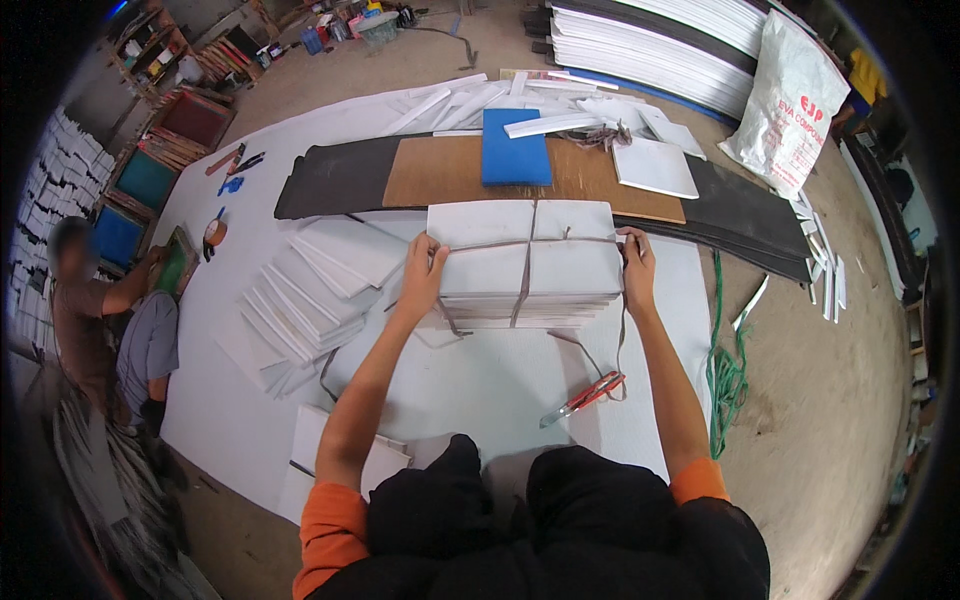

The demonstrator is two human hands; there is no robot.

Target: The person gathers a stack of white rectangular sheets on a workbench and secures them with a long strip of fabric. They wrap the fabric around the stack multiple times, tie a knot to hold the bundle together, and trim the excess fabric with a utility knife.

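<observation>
A thick stack of white sheets [480,270] stands in front of me, bound crosswise by grey-brown ties [524,272]. My left hand [425,272] grips the stack's left side, fingertips at the crosswise tie. On the opposite side, my right hand [638,266] is closed around the right edge, where the tie runs under its fingers. Loose tie ends trail down to the white ground sheet [450,390]. A red utility knife [584,398] lies near the stack's front right, with its blade extended.
Fanned white sheets [305,310] lie to the left. Behind the stack are dark mats [335,180], a brown board [430,170], a blue block [516,150] and white offcuts. Green cord [728,380] and a white sack [785,110] are at right. Another person [90,310] sits at left.
</observation>
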